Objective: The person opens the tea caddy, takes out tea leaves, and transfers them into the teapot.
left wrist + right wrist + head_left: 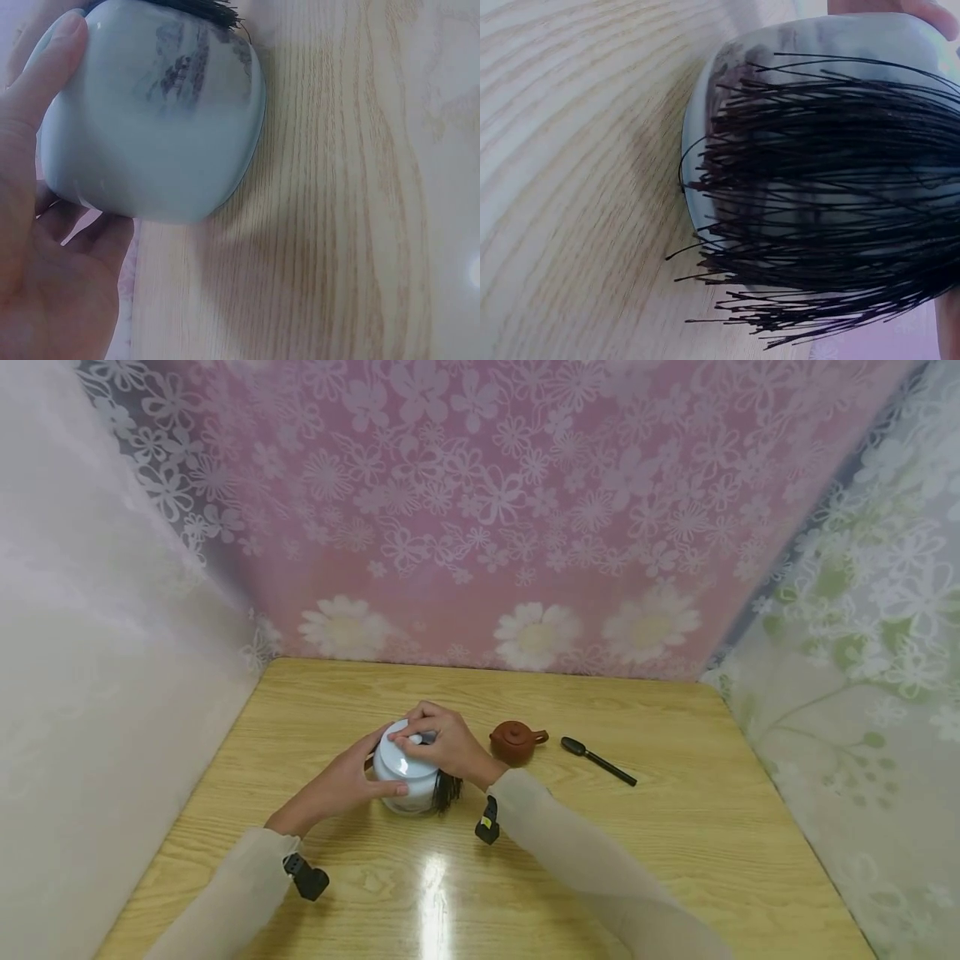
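A pale, glossy ceramic jar with a dark painted motif stands on the table, its lid on top. My left hand grips the jar from the left, thumb across the front; in the left wrist view, other fingers of the left hand show beyond the jar's side. My right hand reaches over the top and pinches the lid at its small knob. A bundle of black bristles hangs against the jar's right side, under the right hand; what it is fixed to is hidden.
Right of the jar sits a small reddish-brown teapot with its handle to the right. Beyond it lies a black, slim-handled tool with an oval head. The wooden table meets flowered cloth walls at the back and sides.
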`<state>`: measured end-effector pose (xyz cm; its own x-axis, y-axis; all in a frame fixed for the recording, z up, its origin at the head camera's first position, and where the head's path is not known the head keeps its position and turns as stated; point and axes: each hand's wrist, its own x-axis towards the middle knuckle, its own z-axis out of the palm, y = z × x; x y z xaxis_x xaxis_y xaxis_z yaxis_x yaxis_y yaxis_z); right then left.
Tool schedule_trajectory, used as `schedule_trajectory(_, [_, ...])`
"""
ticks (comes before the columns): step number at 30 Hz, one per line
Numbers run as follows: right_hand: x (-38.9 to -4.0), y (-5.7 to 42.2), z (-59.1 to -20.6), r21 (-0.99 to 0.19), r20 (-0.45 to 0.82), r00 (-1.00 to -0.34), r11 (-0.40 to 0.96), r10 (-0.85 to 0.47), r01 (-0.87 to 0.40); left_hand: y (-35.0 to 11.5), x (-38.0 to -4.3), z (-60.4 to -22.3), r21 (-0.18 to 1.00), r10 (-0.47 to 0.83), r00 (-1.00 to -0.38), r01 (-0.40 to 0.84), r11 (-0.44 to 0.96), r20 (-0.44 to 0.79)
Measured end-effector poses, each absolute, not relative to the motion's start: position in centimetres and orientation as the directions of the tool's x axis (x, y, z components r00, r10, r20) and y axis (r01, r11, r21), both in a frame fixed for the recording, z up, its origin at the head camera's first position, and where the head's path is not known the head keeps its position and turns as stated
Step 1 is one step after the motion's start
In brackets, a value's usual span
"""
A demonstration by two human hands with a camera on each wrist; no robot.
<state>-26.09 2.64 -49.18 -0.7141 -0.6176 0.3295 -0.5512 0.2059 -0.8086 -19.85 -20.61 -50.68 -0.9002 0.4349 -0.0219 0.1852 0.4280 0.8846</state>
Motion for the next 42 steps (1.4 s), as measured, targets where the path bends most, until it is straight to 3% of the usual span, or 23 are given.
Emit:
schedule_trajectory(22, [-26.66, 2.54, -48.7, -0.773, 0.317, -0.657, 0.216, -0.684, -0.597, -20.92, -20.01, -50.6, 0.851, 0.426, -0.904, 0.198, 0.486, -0.033])
schedule_trajectory(42, [-26.41, 2.68, -49.03, -0.763, 0.316, -0.658, 0.229, -0.684, -0.604, -20.92, -20.02, -50.97, 0.874, 0.444, -0.896, 0.209, 0.438, -0.008])
